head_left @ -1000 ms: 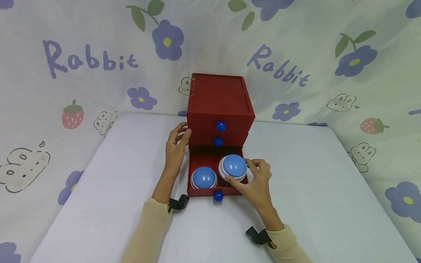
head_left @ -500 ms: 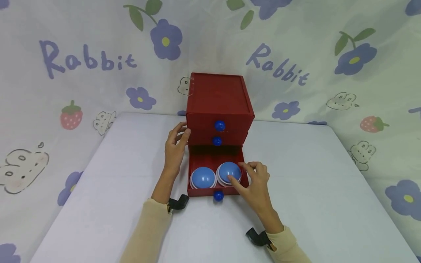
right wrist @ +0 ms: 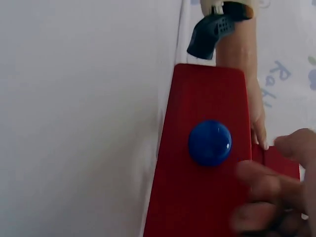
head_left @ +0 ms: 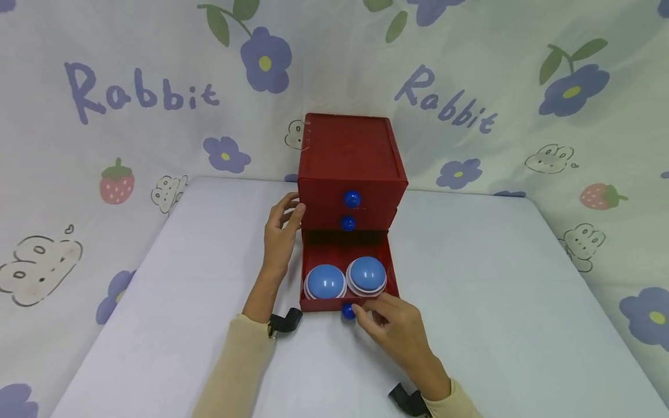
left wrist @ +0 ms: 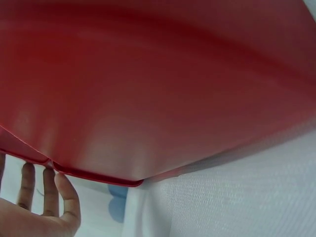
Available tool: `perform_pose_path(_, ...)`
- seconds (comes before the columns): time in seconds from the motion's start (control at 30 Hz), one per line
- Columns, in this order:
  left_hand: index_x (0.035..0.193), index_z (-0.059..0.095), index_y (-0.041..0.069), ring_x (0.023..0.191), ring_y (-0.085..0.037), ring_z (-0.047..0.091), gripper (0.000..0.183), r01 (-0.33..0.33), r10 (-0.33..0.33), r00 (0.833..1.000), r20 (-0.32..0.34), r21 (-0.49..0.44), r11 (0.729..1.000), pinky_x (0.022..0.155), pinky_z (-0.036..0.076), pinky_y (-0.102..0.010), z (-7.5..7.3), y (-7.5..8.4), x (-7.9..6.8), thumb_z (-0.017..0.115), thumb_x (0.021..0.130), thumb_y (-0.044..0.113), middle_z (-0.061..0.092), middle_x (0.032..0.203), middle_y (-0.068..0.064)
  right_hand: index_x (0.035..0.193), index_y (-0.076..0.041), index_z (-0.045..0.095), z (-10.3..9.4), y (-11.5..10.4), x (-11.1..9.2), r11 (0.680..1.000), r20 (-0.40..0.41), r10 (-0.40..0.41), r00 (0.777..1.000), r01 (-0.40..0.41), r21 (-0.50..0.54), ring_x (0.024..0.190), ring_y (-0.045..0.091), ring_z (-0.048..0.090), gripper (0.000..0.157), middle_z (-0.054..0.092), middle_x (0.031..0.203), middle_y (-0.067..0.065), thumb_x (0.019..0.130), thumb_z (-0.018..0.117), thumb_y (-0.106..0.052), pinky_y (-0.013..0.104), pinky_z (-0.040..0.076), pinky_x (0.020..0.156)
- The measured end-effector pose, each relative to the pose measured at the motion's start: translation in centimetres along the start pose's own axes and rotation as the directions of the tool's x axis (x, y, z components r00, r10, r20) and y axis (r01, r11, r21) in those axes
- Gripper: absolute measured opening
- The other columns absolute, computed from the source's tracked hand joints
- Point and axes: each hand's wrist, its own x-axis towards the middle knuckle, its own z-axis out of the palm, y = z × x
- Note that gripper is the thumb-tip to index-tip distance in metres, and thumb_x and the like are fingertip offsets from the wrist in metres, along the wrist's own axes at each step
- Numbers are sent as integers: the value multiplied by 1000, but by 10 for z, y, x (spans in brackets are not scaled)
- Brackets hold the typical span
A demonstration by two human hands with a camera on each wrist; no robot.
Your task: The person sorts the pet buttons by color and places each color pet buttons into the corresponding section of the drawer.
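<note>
In the head view a red drawer cabinet (head_left: 353, 148) stands on the table with its bottom drawer (head_left: 313, 305) pulled out. Two blue-domed push buttons on white bases lie in that drawer, a left push button (head_left: 326, 281) and a right push button (head_left: 367, 274). My left hand (head_left: 279, 235) rests its fingertips against the cabinet's left side. In front of the drawer is my right hand (head_left: 399, 328), fingers bent and thumb near the blue knob (head_left: 348, 312). The right wrist view shows a gap between these blurred fingers (right wrist: 266, 187) and the knob.
Two more blue knobs, an upper knob (head_left: 352, 199) and a lower knob (head_left: 348, 223), sit on the cabinet's closed drawers. A white cloth covers the table (head_left: 486, 290). A patterned curtain (head_left: 345, 58) hangs behind the cabinet.
The right hand lowered the right push button into the drawer beside the left one and let go. It then moved down toward the drawer's knob. The left hand stayed in place.
</note>
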Motion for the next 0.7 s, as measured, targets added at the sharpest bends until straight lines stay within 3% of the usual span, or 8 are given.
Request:
perform_pose_path(0.07,146,50,13,122,-24,51,47,0,0,1000,1,1,1000,101,45,-56,1,1,0,57,103,28,48,139,-12,78,-14,73,2,-3,-5,995,79,97,992,-98,4,60,3,47,13,54,66,-12,82,84,-21,12,40,51)
perform_pose_path(0.13,146,50,13,123,-26,51,47,-1,1,1000,-2,6,1000,101,45,-56,1,2,-1,57,103,28,48,139,-12,83,-13,76,5,-5,-9,973,180,220,959,-229,32,63,1,49,14,58,70,-14,83,83,-25,13,45,54)
perform_pose_path(0.27,147,50,13,124,-28,50,47,-6,6,1000,-8,18,1000,101,45,-56,1,2,-1,57,103,26,48,139,-12,95,-9,78,14,-3,-14,869,328,408,852,-473,147,66,2,58,21,68,78,-9,88,79,-29,20,53,59)
perform_pose_path(0.37,147,50,13,123,-26,51,47,-4,4,1000,-4,26,1000,100,46,-54,1,2,-2,57,103,27,48,139,-11,96,-8,77,19,0,-16,801,357,456,815,-551,234,63,6,61,21,69,77,-7,89,78,-27,23,54,58)
perform_pose_path(0.43,147,50,13,122,-24,51,46,-2,2,1000,0,23,1000,100,47,-53,1,2,-2,57,103,27,48,138,-11,96,-8,78,21,2,-16,772,355,475,806,-574,271,59,7,60,19,68,73,-7,89,78,-26,23,52,55)
perform_pose_path(0.53,147,50,13,122,-24,51,47,-2,2,1000,6,17,1000,101,46,-52,1,2,-1,57,103,28,48,139,-10,96,-9,78,23,4,-15,759,328,489,809,-579,296,58,8,59,17,66,72,-7,88,79,-24,22,51,53)
perform_pose_path(0.7,147,49,14,124,-27,50,47,2,-2,1000,-1,19,1000,101,46,-54,1,2,-1,57,103,28,48,139,-10,96,-10,78,26,8,-12,771,302,477,826,-558,308,58,8,59,16,66,72,-7,88,79,-24,23,51,53)
